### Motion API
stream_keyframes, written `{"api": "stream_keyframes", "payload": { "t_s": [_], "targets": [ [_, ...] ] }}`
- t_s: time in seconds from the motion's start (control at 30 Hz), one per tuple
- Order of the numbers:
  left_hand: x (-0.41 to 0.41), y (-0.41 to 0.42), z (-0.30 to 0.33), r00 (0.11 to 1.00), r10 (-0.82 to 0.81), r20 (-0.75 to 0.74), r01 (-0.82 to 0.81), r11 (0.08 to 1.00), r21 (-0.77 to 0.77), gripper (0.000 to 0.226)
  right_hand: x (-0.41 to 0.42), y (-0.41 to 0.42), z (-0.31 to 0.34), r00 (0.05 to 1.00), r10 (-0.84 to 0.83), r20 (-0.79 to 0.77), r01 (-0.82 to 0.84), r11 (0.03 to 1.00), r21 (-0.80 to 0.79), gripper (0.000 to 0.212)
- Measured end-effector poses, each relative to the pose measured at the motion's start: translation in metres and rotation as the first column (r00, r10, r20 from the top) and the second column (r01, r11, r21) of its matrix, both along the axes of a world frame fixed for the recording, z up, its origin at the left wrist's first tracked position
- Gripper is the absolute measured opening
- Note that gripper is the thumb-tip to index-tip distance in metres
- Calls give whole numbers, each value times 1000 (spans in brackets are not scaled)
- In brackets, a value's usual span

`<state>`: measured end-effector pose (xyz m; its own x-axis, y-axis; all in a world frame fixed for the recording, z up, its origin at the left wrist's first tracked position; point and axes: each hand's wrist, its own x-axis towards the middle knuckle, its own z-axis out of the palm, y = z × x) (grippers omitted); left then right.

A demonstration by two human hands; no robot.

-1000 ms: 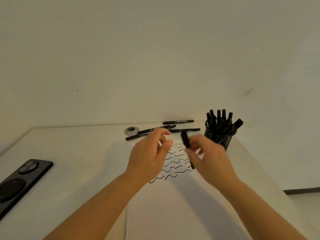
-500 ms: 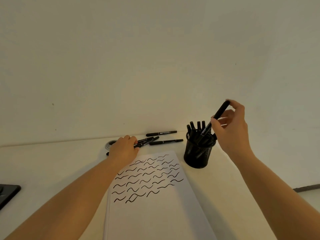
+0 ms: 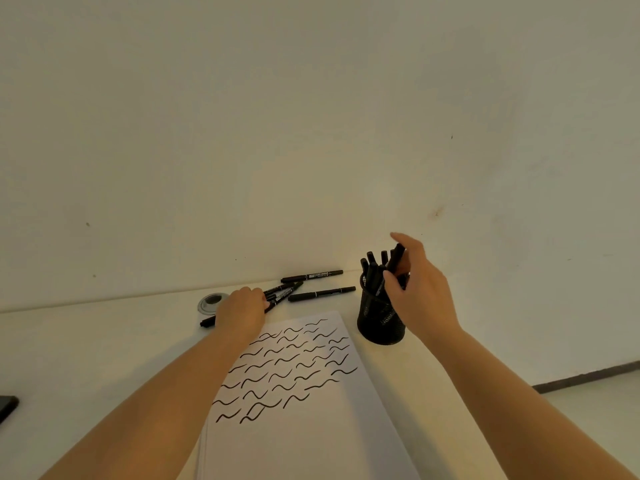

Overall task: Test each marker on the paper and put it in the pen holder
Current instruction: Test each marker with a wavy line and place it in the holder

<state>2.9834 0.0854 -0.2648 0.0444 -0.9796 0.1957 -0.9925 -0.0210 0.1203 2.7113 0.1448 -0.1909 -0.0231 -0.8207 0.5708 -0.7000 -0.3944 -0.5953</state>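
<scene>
White paper (image 3: 311,438) covered with several black wavy test strokes lies in front of me. A black mesh pen holder (image 3: 377,323) with several black markers stands at its far right corner. My right hand (image 3: 419,299) is at the holder's rim and pinches a black marker (image 3: 396,258) whose lower end is down among the others. My left hand (image 3: 240,311) rests over a bunch of loose black markers (image 3: 282,292) behind the paper, fingers curled on one of them. Two more markers (image 3: 311,276) (image 3: 322,293) lie apart near the wall.
A grey round disc (image 3: 210,301) lies by the left hand. The corner of a black phone (image 3: 7,407) shows at the far left edge. A bare wall rises right behind the table; the table's right edge drops to the floor.
My right hand has carried the marker to the holder and lowered it in. My left hand has reached to the loose markers and closed on one.
</scene>
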Motion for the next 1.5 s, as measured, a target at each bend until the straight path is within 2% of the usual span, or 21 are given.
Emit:
{"api": "stream_keyframes", "payload": {
  "t_s": [0.23,0.37,0.5,0.7,0.83,0.9,1.0,1.03,1.1,1.17,1.2,1.3,1.4,1.5],
  "targets": [
    [-2,13,4,1000,-5,-4,5,1000,-11,25,8,7,-5,977,-95,-191,76,991,-108,42],
    [-3,27,11,981,-14,-193,-4,996,-91,22,8,8,-8,953,-122,-277,87,987,-134,38],
    [-9,48,23,913,-80,-400,40,993,-109,15,7,8,-10,941,-115,-319,71,987,-144,36],
    [-25,89,33,851,-154,-502,93,985,-145,14,8,10,-8,931,-124,-343,84,988,-131,38],
    [-33,116,38,792,-186,-582,99,979,-179,16,9,13,-10,888,-151,-434,113,987,-112,47],
    [-35,127,41,767,-208,-608,111,975,-194,15,12,19,-10,879,-196,-435,141,978,-156,52],
    [-38,141,43,729,-245,-640,130,966,-222,14,28,39,-11,921,-207,-331,129,961,-243,46],
    [-39,146,44,705,-257,-661,134,963,-232,14,36,47,-12,954,-154,-257,101,972,-211,38],
    [-43,155,45,651,-278,-706,142,959,-246,17,53,67,-12,1000,21,9,-21,1000,-2,19],
    [-46,164,45,606,-291,-741,158,956,-246,20,68,83,-14,945,134,298,-201,958,206,25],
    [-47,168,45,591,-296,-750,173,955,-241,21,73,90,-16,915,152,373,-261,930,260,29],
    [-48,182,39,562,-303,-770,226,951,-209,20,83,106,-24,843,183,506,-369,880,298,26],
    [-46,191,35,523,-269,-809,295,947,-124,18,87,119,-32,775,124,619,-376,878,295,28],
    [-46,196,36,553,-255,-793,357,933,-51,18,87,125,-33,723,104,683,-382,884,270,28]
  ]
}}
